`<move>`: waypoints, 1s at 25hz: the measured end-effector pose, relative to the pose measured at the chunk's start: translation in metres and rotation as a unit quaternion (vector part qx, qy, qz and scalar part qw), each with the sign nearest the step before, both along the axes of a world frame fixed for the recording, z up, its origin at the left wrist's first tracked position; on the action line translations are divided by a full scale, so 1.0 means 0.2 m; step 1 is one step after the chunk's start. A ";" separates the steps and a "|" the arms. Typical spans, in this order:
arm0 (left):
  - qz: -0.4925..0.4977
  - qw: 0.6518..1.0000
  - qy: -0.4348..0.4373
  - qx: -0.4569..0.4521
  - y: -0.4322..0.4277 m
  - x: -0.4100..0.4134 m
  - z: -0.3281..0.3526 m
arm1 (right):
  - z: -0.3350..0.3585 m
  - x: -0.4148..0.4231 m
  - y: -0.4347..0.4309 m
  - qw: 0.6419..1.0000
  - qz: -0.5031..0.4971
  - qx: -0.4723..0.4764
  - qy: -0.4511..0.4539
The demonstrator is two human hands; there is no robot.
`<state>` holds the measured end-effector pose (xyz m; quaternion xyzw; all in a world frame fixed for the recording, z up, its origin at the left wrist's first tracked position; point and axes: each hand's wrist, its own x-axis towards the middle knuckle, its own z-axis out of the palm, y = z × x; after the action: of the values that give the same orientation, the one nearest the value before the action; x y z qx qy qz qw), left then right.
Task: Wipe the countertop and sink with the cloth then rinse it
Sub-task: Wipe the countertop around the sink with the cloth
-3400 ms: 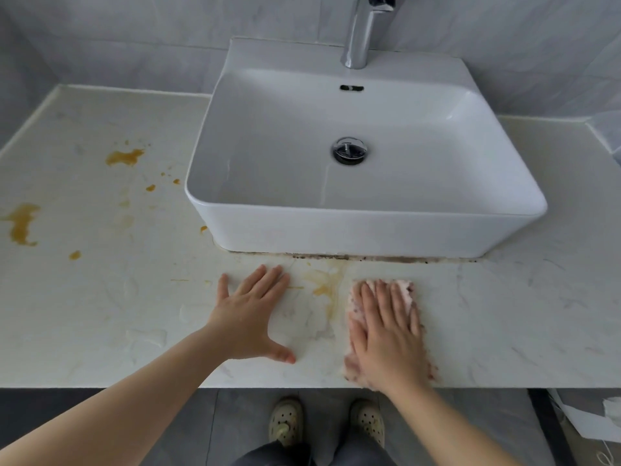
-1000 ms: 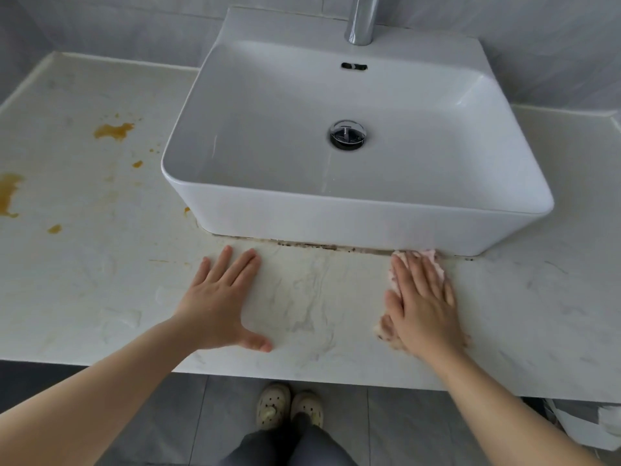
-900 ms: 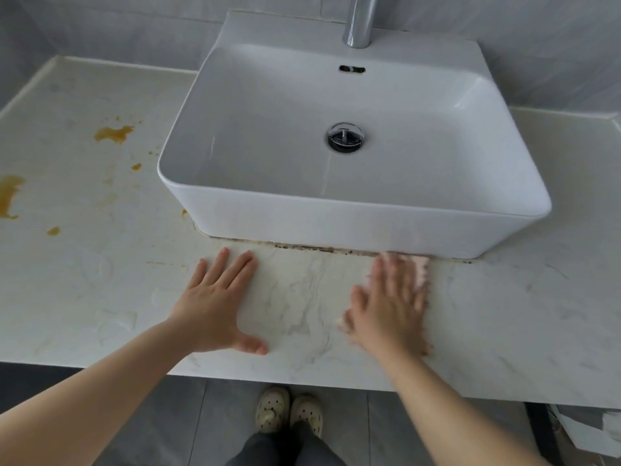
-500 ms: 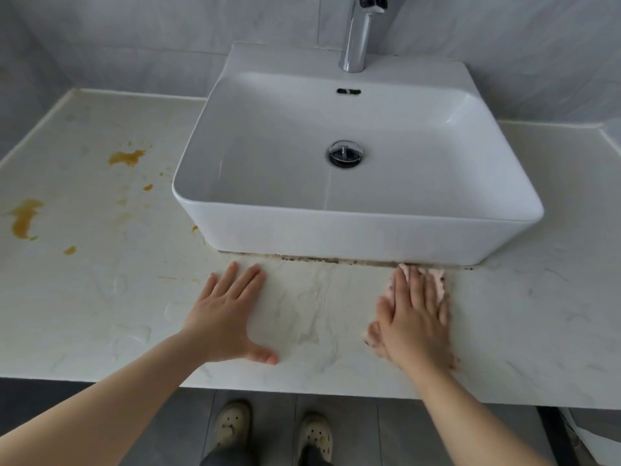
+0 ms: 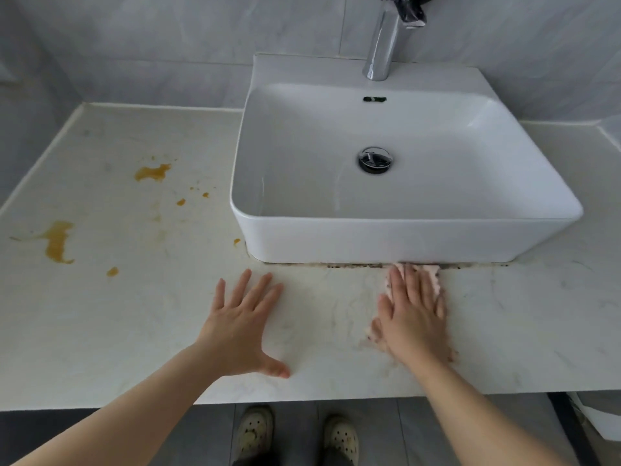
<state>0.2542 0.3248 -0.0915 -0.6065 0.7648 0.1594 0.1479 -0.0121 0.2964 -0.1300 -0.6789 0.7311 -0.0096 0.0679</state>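
A pale marble countertop [image 5: 117, 314] carries a white vessel sink [image 5: 396, 240]. My right hand [image 5: 411, 314] lies flat with straight fingers on a pink cloth [image 5: 433, 275], pressing it against the counter right at the sink's front base; only the cloth's edges show around the hand. My left hand [image 5: 242, 322] rests flat on the bare counter with fingers spread, left of the cloth. Orange-brown stains [image 5: 57, 242] and a second stain patch [image 5: 153, 172] mark the counter's left part. Dark grime [image 5: 353, 264] lines the seam under the sink.
A chrome faucet [image 5: 383, 45] rises behind the basin, whose drain plug [image 5: 374, 158] sits in the middle. Grey tiled wall [image 5: 168, 45] backs the counter. The counter's front edge runs just below my wrists; my shoes [image 5: 253, 432] and the floor show beneath.
My right hand has rubbed the cloth back and forth along the sink's base, and the yellow smear in front of the sink is gone. My left hand has stayed planted.
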 end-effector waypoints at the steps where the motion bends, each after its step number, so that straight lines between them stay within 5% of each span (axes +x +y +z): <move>1: 0.002 1.000 0.000 0.001 0.00 0.03 0.00 | 0.03 0.12 0.02 1.000 -0.028 0.008 -0.006; 6: -0.022 1.000 0.015 -0.012 -0.03 0.09 0.01 | 0.00 0.40 0.13 0.967 0.253 -0.016 0.012; 8: -0.017 0.999 0.026 -0.012 -0.03 0.09 0.01 | -0.01 0.30 0.05 0.971 0.231 -0.041 0.053; 11: 0.001 0.999 0.037 -0.021 -0.03 0.09 0.00 | -0.01 0.39 0.02 0.995 0.071 -0.063 0.004; 17: -0.001 0.998 0.054 -0.018 -0.03 0.16 -0.01 | -0.01 0.39 0.14 0.940 0.338 -0.028 0.045; 21: 0.005 0.998 0.068 -0.007 -0.03 0.17 0.01 | -0.01 0.45 0.04 0.990 0.134 -0.051 -0.009; 25: 0.012 0.998 0.059 -0.007 -0.02 0.16 0.00 | 0.00 0.68 0.03 0.964 0.265 -0.005 -0.005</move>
<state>0.2859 0.3208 -0.0909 -0.6062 0.7660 0.1909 0.0966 0.1234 0.3025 -0.1290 -0.8487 0.5244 0.0020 0.0684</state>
